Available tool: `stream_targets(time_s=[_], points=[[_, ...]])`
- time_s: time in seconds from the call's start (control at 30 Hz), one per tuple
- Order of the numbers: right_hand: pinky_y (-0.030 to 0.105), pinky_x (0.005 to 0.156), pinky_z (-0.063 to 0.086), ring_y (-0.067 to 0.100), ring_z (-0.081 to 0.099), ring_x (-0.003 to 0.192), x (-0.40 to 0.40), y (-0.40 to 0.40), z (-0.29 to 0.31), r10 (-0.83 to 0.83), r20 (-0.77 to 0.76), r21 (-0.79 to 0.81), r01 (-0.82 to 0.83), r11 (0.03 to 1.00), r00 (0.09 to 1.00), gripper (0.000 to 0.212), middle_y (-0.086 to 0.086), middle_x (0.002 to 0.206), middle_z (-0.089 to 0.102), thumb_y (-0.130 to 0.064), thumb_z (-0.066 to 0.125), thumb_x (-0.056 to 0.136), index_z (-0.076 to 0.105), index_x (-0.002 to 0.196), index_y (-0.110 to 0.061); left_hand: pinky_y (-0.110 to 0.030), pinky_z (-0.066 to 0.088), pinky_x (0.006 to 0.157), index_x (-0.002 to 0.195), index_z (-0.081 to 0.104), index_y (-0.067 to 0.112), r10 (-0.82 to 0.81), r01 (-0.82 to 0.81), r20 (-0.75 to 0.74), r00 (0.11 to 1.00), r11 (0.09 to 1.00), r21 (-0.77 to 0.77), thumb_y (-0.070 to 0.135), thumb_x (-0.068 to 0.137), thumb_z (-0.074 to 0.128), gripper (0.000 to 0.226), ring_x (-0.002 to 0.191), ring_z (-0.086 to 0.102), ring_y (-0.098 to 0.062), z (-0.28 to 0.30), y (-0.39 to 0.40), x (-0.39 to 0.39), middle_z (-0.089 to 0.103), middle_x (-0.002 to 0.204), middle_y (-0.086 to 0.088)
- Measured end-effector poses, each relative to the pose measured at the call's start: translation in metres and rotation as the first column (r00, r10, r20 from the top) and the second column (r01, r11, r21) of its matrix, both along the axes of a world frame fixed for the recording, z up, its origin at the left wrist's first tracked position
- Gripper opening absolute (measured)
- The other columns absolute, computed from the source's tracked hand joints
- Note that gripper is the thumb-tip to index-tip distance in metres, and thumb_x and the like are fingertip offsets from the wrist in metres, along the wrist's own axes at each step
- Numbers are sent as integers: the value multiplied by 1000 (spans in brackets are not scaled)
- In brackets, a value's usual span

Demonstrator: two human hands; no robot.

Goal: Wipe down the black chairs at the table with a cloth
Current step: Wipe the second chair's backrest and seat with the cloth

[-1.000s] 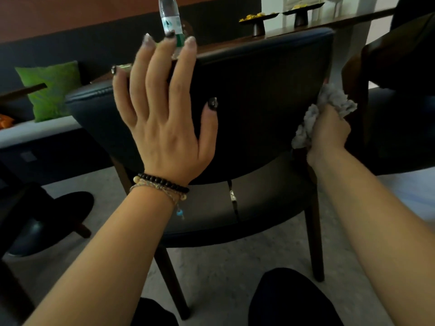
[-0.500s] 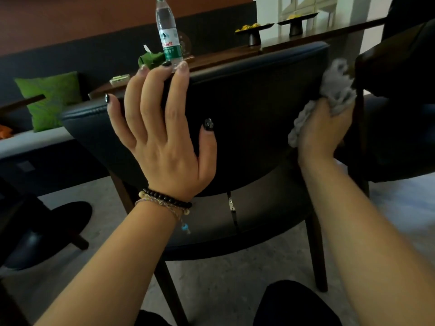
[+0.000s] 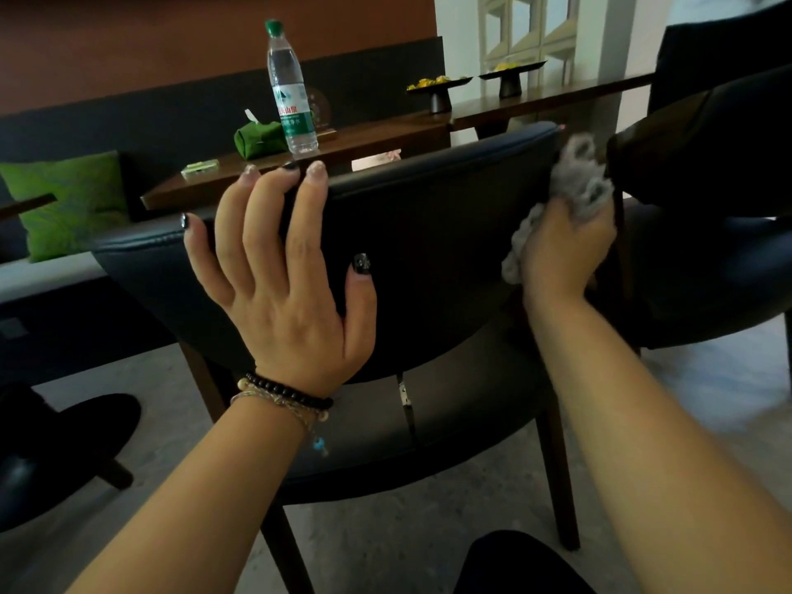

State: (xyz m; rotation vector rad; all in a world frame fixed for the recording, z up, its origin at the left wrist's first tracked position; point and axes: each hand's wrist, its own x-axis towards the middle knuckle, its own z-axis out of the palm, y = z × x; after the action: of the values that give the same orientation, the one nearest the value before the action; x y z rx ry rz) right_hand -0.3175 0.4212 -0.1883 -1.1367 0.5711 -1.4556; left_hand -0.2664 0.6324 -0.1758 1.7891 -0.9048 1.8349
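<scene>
Far table [image 3: 385,135] part-hidden by black chair [image 3: 428,233] | my right hand [image 3: 557,255] clenches grey cloth [image 3: 578,182], fingertips buried; my left hand [image 3: 278,272] flat, fingers straight on glossy backrest

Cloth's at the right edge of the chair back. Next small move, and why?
Probably sweep the grey cloth, bunched in the right hand, leftward along the chair backrest top. It sits at the right end, and the left hand rests flat, bracing the back.
</scene>
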Motion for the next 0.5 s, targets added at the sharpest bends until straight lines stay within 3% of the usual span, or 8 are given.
stream_targets(time_s=[0.07,0.2,0.3,0.4,0.5], points=[[18,85,44,15,60,99,1,4,-22,-4,-73,37,7,999,997,14,1,104,60,-11,48,96,52,98,-25,-50,9,116,139,41,14,-2,2,-13,1000,1000,6,36,89,42,55,135,33,-29,0,0,-1,40,137,-6],[23,85,48,16,62,95,-1,-7,-16,80,-125,156,-60,986,989,11,5,103,64,-15,46,97,56,99,-18,-52,11,115,139,40,14,-3,3,-18,1000,1000,6,36,89,41,54,135,33,-28,1,0,-3,39,137,-6],[7,83,42,5,59,98,-8,-7,18,-23,-23,-26,22,999,999,17,-1,111,63,-14,51,93,57,103,-26,-51,11,115,138,42,14,-7,7,-6,1000,1000,2,36,89,40,54,135,34,-29,0,0,-2,41,136,-7],[12,87,44,4,57,103,-6,2,24,-56,50,-104,61,993,997,24,-2,113,59,-13,53,90,55,104,-32,-49,10,116,138,41,15,-9,9,4,1000,1000,-11,37,89,39,54,134,34,-28,1,-1,0,40,135,-5],[18,94,42,13,58,108,-3,6,-1,-59,-60,-41,57,998,996,20,5,117,60,-12,50,94,57,112,-15,-49,10,116,138,41,15,-12,12,-1,1000,1000,-8,38,89,39,53,134,33,-28,1,-2,0,40,136,-6]])
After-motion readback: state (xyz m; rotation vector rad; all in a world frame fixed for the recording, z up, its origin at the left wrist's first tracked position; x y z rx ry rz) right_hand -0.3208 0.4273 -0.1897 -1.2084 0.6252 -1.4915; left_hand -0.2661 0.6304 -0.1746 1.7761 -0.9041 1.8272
